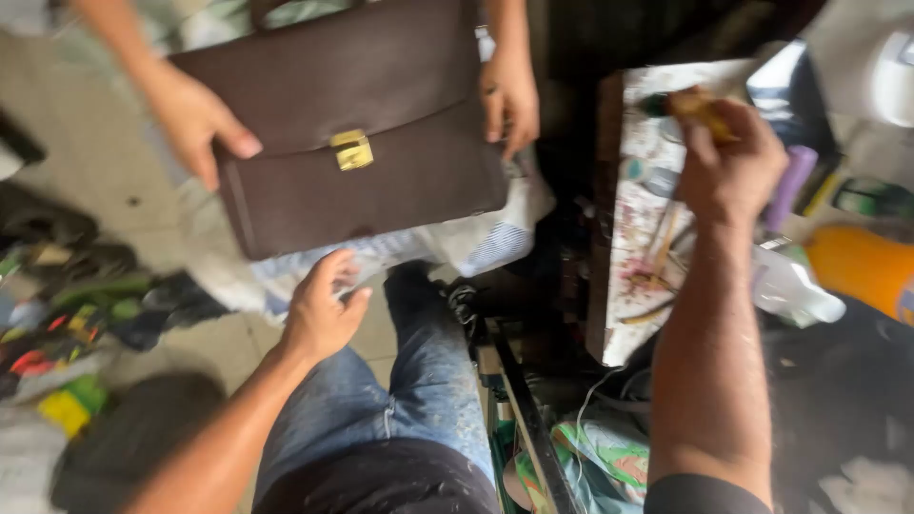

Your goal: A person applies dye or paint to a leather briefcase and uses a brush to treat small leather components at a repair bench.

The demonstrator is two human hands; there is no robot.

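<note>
A dark brown leather briefcase [352, 133] with a brass clasp [352, 150] is held out toward me by another person's two hands [195, 116], one on each side. My left hand [322, 306] reaches up with fingers apart, just under the briefcase's lower edge, not touching it that I can tell. My right hand [728, 157] is raised over a stained white board [633, 205] at the right and is closed on a small yellowish-brown object [700, 107], blurred.
My jeans-clad leg [419, 381] stretches forward. Shoes and colourful scraps [67, 314] lie on the floor at left. An orange container [862, 266], a purple tube [792, 186] and a plastic bag [795, 290] sit at right. Crumpled white cloth [486, 238] lies under the briefcase.
</note>
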